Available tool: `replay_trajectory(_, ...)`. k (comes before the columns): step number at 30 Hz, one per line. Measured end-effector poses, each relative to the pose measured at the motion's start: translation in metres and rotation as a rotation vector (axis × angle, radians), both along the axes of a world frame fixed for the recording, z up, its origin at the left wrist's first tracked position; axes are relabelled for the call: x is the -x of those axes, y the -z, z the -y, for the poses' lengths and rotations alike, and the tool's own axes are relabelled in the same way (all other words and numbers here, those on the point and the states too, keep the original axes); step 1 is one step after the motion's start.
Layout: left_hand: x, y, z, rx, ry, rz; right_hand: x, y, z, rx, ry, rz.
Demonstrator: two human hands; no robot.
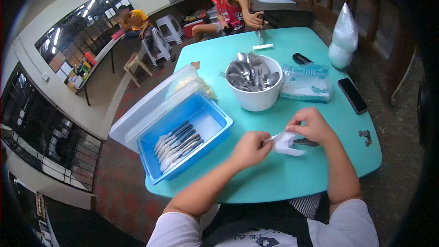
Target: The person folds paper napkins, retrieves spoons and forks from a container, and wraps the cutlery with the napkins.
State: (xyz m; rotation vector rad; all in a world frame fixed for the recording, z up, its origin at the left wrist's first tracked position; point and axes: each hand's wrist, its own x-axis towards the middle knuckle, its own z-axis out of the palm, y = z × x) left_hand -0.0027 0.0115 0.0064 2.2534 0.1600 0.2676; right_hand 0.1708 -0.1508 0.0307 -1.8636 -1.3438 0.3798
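White tissue (284, 145), a utensil (306, 142) jutting out, is clamped in left hand (249, 150) and right hand (313, 126) grips, inward of the bench's (260, 187) near edge; blue bin (222, 115) at its left edge, white bucket (256, 100) toward the far edge.

Below the left hand (252, 148) and right hand (313, 126), a bare strip of counter (283, 183) runs along the near edge, bounded on the left by the blue tub (218, 118). Ahead, the white bucket (254, 100) blocks a straight reach, spoons (245, 66) rising above its rim. The tissue pack (305, 87), just beside it, widens that barrier. Only a narrow gap parts tub and bucket; an open patch lies between right hand, smartphone (352, 96) and coins (367, 138).
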Motion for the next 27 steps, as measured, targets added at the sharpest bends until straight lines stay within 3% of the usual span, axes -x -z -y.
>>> replay_trajectory(1, 0.001, 0.001, -0.003, 0.022, -0.015, -0.003, 0.001, -0.002, 0.0, -0.006, 0.056, -0.025)
replay_trajectory(4, 0.001, 0.007, -0.01, 0.105, -0.088, -0.013, -0.005, 0.005, -0.013, -0.454, 0.238, 0.471)
replay_trajectory(7, -0.001, 0.02, -0.016, 0.178, -0.195, 0.115, 0.016, -0.009, -0.002, -0.495, 0.231, 0.368)
replay_trajectory(10, 0.001, 0.008, -0.015, 0.363, -0.278, 0.143, 0.054, -0.025, 0.01, -0.054, -0.292, -0.127)
replay_trajectory(13, 0.002, 0.008, -0.01, 0.598, -0.293, 0.21, 0.077, -0.014, -0.002, 0.379, -0.343, -0.337)
replay_trajectory(16, 0.003, 0.006, 0.004, 0.74, -0.285, 0.288, 0.062, 0.063, -0.025, 0.162, -0.298, -1.002)
replay_trajectory(22, 0.0, 0.017, 0.027, 0.771, -0.244, 0.422, 0.092, 0.044, -0.034, -0.192, -0.318, -1.2)
replay_trajectory(27, 0.002, 0.02, 0.027, 0.777, -0.203, 0.439, 0.094, 0.047, -0.037, -0.294, -0.304, -1.367)
